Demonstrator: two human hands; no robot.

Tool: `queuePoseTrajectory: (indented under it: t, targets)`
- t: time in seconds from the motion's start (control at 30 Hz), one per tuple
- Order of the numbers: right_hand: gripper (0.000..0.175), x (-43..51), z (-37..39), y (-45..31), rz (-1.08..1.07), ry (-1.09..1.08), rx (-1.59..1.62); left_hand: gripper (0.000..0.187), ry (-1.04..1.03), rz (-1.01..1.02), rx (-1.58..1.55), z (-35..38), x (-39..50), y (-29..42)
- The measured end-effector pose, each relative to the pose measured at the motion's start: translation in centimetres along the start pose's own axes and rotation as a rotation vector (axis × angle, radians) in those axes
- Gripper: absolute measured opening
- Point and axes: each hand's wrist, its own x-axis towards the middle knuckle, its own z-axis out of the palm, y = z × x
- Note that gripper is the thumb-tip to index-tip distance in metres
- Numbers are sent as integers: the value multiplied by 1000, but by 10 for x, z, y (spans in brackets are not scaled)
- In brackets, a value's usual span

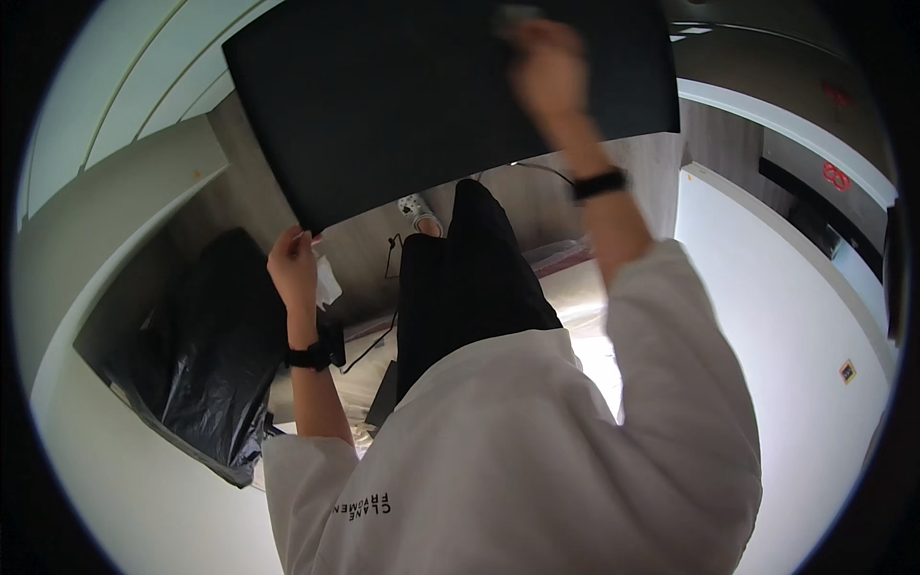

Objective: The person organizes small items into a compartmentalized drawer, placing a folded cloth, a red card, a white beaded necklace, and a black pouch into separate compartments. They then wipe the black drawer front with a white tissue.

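Note:
A large flat black panel, perhaps a desk top, spans the upper middle of the view. My right hand is blurred over its right part, with something small, pale and greyish at the fingertips; what it is cannot be told. At the panel's near left corner is my left hand, its fingertips pinched together. A crumpled white tissue or wipe hangs beside that hand, apparently held in it. Both wrists wear black bands.
Black plastic bags stand at the left. Dark cables run near my legs. A spotted clog shows on the foot below the panel. Plastic-wrapped material lies around my legs. A white panel or door stands at the right.

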Motion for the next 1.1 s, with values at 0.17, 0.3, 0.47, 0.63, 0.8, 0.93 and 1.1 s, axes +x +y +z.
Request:
queuePoseTrajectory:
  t: [0.17,0.3,0.47,0.63,0.8,0.93,1.1]
  targets:
    - [20,-91,-56,149,726,168,-322,22,-1,-34,-35,3,1,-2]
    - [12,-99,-11,-4,978,356,977,22,-45,-37,-69,2,5,-8]
    - [15,-116,34,-258,268,-319,726,23,-125,-8,-132,-2,12,-14]
    - [15,-135,36,-301,-137,-156,593,24,-144,58,-148,-2,15,-22]
    - [14,-139,16,-235,-185,-156,480,25,-131,76,-160,6,13,-22]
    - [16,-149,-15,-99,407,-138,724,25,-99,3,-128,11,12,-21]
    - [20,-152,-61,84,531,86,376,26,-56,23,-106,10,14,-29]
